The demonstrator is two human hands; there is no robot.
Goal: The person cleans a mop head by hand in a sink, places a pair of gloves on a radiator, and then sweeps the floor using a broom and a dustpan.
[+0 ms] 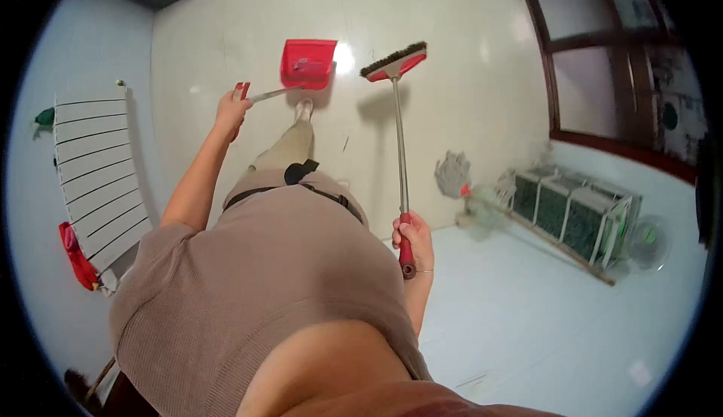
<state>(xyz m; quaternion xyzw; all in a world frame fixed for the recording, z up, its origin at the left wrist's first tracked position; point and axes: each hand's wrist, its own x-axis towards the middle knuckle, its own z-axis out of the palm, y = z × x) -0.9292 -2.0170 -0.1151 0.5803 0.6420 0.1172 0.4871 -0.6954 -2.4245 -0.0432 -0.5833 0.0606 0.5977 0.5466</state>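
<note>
My left hand (230,113) is closed around the red end of a long-handled dustpan (309,50). The red pan lies out in front of my foot, with some dark bits or markings inside that I cannot make out. In my right hand (419,241) is the red grip of a broom (400,127). Its grey metal stick runs forward to a red and pale head with dark bristles, to the right of the dustpan and apart from it. A shadow shows on the floor under the broom head.
A white radiator (102,168) hangs on the left wall, with a red cloth (77,257) at its lower end. On the right are a mop (453,175), a rack with dark green panels (561,210) and a brown-framed door (595,78). Pale tiled floor (467,63) lies ahead.
</note>
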